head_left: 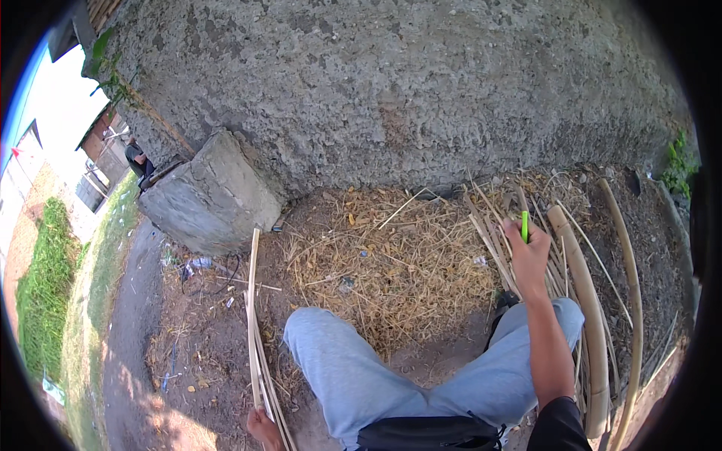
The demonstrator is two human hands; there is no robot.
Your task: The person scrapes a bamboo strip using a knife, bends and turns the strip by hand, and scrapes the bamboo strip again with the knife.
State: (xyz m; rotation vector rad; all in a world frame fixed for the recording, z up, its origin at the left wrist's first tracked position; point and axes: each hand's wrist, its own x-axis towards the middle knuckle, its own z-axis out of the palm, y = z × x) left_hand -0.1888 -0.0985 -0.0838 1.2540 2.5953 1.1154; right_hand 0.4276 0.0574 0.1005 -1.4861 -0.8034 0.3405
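Observation:
At the lower left, my left hand (263, 430) is closed around the near end of thin, pale bamboo strips (253, 323) that point away from me along the ground. Part of that hand is cut off by the lower edge. My right hand (529, 255) is raised over the right side, beyond my knee, with its fingers closed around a slim, bright green handle (525, 225). Whatever the handle belongs to is hidden by the hand. Below and beside this hand lie more split bamboo strips (496, 252) and a thick bamboo pole (583, 293).
A rough grey wall (406, 90) rises ahead, with a concrete block (218, 195) at its left foot. Straw-like shavings (383, 278) cover the ground between my knees and the wall. A long curved pole (630, 286) lies far right. Another person (138, 158) sits beyond the block.

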